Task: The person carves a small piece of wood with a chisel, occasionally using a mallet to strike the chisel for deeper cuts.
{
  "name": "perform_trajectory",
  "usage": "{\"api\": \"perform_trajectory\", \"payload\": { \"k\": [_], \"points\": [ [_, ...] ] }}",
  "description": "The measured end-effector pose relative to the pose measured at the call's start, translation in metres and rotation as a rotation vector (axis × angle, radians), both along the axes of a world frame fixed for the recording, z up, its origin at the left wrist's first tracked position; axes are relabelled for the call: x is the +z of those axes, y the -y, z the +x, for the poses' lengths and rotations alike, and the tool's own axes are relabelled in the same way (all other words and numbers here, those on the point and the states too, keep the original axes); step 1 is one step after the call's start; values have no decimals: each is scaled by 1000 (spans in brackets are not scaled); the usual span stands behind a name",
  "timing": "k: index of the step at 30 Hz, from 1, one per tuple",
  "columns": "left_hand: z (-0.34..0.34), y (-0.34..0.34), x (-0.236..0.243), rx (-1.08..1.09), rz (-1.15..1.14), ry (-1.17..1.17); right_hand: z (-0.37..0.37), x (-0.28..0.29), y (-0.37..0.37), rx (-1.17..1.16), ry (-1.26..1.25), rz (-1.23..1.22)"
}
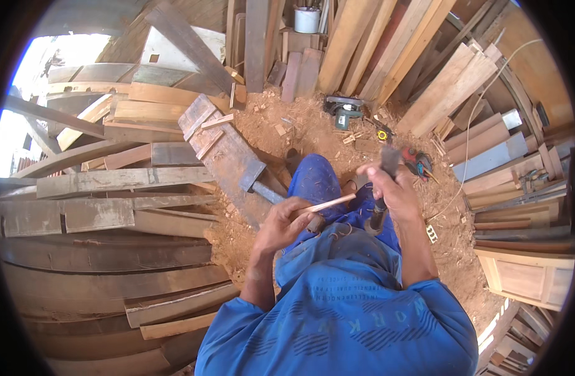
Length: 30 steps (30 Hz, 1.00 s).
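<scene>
To the right of the bench (pixel 231 164), I see a thin wooden strip (pixel 332 203) pinched in the left hand (pixel 282 222).
Farther right of the bench, the right hand (pixel 398 192) is closed round a chisel-like tool (pixel 390 161). On the bench I make out a block-headed mallet (pixel 252 176) and narrow offcuts (pixel 217 121); right of its far end, a green power tool (pixel 342 118) sits on the shavings-strewn floor (pixel 269 105).

White bucket (pixel 307 21) among boards (pixel 347 50), green power tool (pixel 342 119) on sawdusty floor (pixel 447 203).
</scene>
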<state>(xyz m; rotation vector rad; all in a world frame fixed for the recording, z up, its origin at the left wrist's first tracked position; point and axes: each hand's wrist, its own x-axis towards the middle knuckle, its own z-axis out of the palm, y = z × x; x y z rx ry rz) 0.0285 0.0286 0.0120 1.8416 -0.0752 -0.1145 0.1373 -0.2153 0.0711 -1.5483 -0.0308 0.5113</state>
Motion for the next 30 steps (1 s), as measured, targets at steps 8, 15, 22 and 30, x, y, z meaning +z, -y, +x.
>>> {"api": "perform_trajectory", "payload": {
  "k": [8, 15, 22, 30],
  "points": [
    [62, 40, -2, -430, 241, 75, -15, -50, 32, 468, -265, -232],
    [63, 63, -45, -81, 417, 265, -15, -116, 68, 188, -550, -88],
    [66, 2, -44, 207, 313, -26, 79, -186, 198, -731, -483, -257],
    [57, -45, -82, 293, 392, -1, 126, -195, 259, -838, -217, -225]
  ]
}}
